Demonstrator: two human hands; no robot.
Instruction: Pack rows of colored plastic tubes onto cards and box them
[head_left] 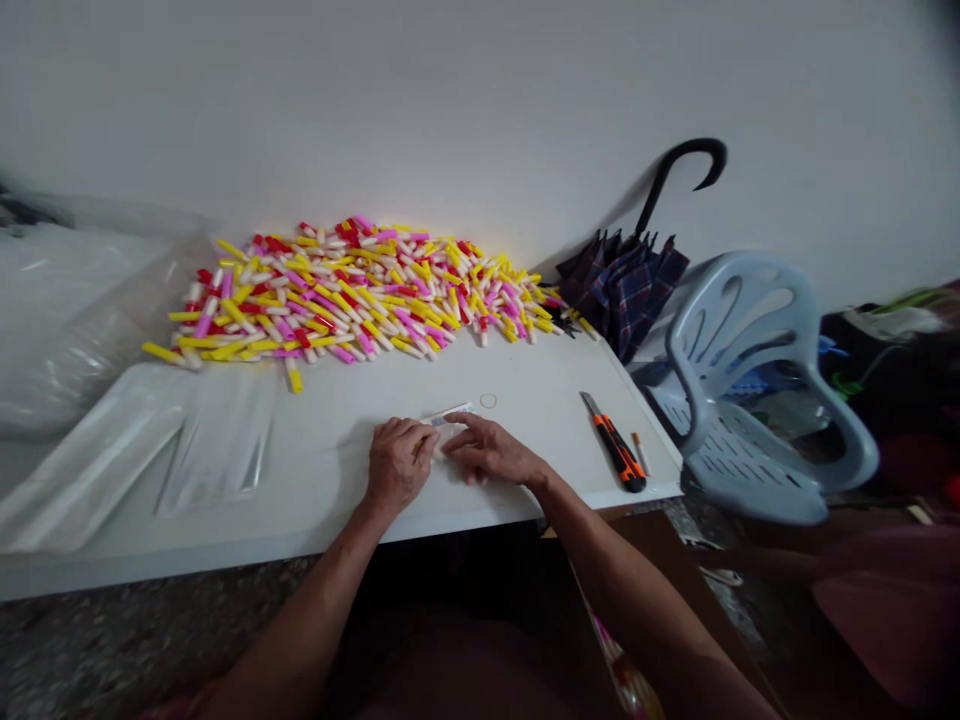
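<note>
Near the front edge of a white table, my left hand is closed, its fingers curled round a small packet. The packet, pale with printing, shows between my hands. My right hand lies over its right side, with the index finger stretched toward it and the other fingers apart. Just beyond them a thin rubber band rests on the table. A large pile of small tubes, white with yellow, pink or red parts, spreads along the wall.
An orange and black cutter with its blade out lies at the right, beside a cigarette-like stick. Clear plastic sleeves and a big plastic bag are at left. A folded umbrella and grey chair stand right.
</note>
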